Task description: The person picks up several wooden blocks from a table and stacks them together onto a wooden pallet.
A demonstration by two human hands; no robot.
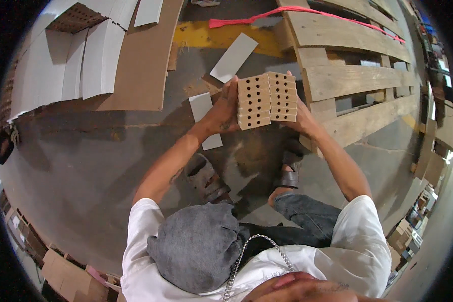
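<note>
Between the hands (227, 106) is a carton bundle (256, 100), above the floor (85, 171). Right lies a pallet (357, 80), a strap (304, 9) across its far part; left, stacked panels (98, 65) rest on a cardboard sheet (141, 75). Loose strips (234, 58) lie between sheet and pallet.

Two hands (226, 106) (302, 120), two hole-punched stacks (254, 100) (283, 98), two sandals (202, 176) (287, 178), one pallet (360, 83), one pink strap (226, 22)

1 head-worn fisheye view, facing steeply down, near left hand (224, 108), right hand (304, 119)
</note>
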